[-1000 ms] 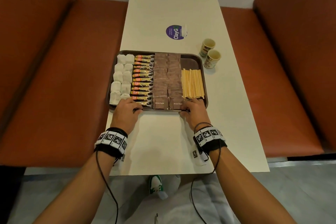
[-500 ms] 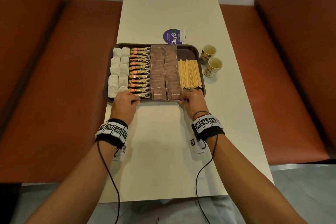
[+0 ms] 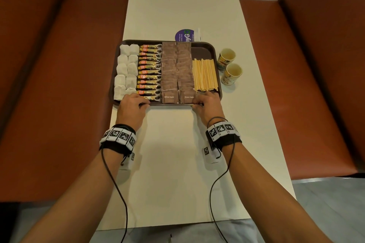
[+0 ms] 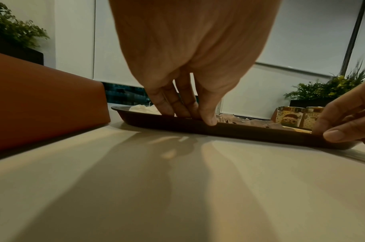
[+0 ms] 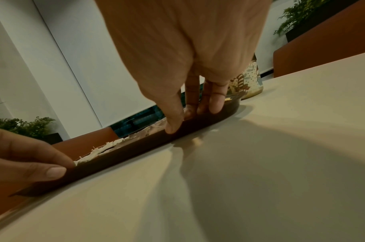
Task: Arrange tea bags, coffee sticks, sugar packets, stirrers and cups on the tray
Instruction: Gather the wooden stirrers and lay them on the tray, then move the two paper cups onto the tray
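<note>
A dark brown tray lies on the cream table. It holds white tea bags, coffee sticks, brown sugar packets and wooden stirrers in rows. My left hand grips the tray's near rim at the left, fingers over the rim and thumb on the outer wall. At the right of the same rim my right hand grips it the same way. Two paper cups stand on the table just right of the tray.
A round purple sticker lies on the table, its near edge under the tray's far rim. Orange-brown bench seats run along both sides of the narrow table. The table top stretches between me and the tray.
Both hands have slid the tray away from me along the table. Its far rim now reaches the purple sticker and its right side sits beside the cups.
</note>
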Demonstrator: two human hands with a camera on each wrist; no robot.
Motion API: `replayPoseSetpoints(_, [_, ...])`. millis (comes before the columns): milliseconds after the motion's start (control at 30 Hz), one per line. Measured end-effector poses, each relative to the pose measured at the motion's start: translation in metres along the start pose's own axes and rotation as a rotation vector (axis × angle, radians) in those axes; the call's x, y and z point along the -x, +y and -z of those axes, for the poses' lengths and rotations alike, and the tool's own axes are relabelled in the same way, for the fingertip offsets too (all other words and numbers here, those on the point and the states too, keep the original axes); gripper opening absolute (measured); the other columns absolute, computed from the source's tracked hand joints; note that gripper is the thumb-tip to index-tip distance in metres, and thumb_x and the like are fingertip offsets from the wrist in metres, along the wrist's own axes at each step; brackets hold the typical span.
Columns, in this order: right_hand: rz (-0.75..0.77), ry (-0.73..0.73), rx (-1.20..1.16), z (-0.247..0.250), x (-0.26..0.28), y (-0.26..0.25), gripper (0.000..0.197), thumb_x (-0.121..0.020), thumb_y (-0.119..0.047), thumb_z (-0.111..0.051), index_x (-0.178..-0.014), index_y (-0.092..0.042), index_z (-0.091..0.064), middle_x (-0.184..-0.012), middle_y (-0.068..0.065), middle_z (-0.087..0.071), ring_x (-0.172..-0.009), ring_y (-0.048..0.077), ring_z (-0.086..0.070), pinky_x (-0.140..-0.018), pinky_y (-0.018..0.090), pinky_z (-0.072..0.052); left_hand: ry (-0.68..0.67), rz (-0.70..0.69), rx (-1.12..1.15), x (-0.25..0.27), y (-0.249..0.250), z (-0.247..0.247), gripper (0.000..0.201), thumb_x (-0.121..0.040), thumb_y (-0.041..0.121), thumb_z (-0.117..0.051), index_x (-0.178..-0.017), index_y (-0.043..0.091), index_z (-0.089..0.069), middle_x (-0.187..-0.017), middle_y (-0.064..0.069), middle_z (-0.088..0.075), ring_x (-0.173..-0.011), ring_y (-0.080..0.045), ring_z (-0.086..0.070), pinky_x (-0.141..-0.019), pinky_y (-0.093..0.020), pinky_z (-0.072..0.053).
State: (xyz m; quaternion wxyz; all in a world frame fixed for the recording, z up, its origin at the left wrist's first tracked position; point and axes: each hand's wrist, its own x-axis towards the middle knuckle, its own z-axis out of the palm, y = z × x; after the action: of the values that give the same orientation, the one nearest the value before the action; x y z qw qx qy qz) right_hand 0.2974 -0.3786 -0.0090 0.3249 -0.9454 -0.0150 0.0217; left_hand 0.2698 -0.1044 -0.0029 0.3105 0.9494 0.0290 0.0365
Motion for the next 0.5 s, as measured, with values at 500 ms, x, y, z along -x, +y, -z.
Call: replayPoseSetpoints(500, [0.041, 0.003, 0.046, 0.034, 0.009, -0.001, 0.013, -0.088, -0.016, -0.066, -0.095, -0.022, -0.076, -0.100, 0.002, -0.069, -0.096, 0.025, -0.062, -0.084, 0.038, -0.055, 0.018, 0.043, -0.052, 0.007, 0.029, -0.004, 0.016, -0.095, 0.014, -0.066, -0.108, 0.014, -0.075, -0.109, -0.008, -0.069, -0.109, -0.030, -0.055, -0.094, -0.044, -0.048])
